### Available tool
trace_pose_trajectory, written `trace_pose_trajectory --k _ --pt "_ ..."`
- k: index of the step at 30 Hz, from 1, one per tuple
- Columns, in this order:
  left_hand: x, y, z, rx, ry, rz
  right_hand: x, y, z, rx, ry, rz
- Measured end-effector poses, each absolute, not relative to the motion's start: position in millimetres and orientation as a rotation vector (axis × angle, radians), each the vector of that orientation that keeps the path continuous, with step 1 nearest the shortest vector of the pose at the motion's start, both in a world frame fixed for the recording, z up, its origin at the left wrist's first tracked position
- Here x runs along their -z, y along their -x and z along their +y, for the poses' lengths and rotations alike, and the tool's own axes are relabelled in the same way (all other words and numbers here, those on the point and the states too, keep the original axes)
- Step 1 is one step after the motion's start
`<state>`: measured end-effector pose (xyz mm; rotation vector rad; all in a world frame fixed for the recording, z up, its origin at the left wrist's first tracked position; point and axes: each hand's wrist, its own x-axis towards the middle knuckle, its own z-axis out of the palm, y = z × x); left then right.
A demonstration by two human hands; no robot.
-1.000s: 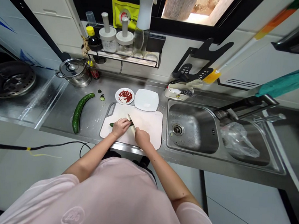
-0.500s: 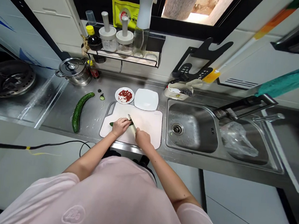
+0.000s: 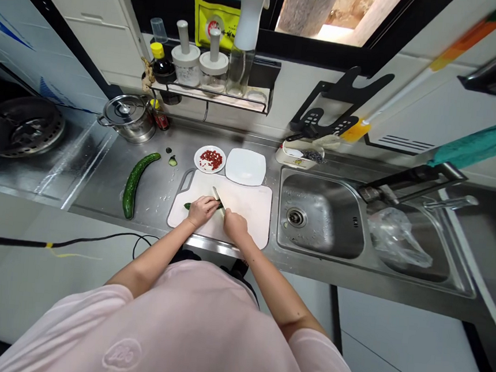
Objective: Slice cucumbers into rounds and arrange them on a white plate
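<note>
My left hand (image 3: pixel 203 210) is closed over a piece of cucumber (image 3: pixel 188 205) that lies on the white cutting board (image 3: pixel 250 203); only the ends of the piece show. My right hand (image 3: pixel 235 227) grips a kitchen knife (image 3: pixel 218 196), its handle hidden in the fist. The blade sits at the right end of the cucumber, close beside my left fingers, and points up and left. Behind the board are a small plate with chopped red pieces (image 3: pixel 211 159) and a white square plate (image 3: pixel 245 166).
A whole cucumber (image 3: pixel 138 182) lies left of the board, with cut-off scraps (image 3: pixel 172 161) nearby. A steel pot (image 3: pixel 129 119) stands at the back left. To the right is a sink (image 3: pixel 321 215); a plastic bag (image 3: pixel 397 237) lies in its second basin. A spice rack (image 3: pixel 212 95) hangs above.
The view has shifted slightly, so the scene sits a little further right. My right hand and the knife have moved marginally against the board; both hands keep their grips.
</note>
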<state>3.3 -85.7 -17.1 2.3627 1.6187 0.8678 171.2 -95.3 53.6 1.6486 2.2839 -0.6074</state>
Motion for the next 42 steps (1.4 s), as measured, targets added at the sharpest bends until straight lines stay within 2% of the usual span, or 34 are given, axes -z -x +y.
trace_pose_trajectory --k 42 --pt "13.5 -5.6 -85.8 -0.892 -2.364 1.636 -50.6 -181.6 -109.3 0.628 -1.672 2.255"
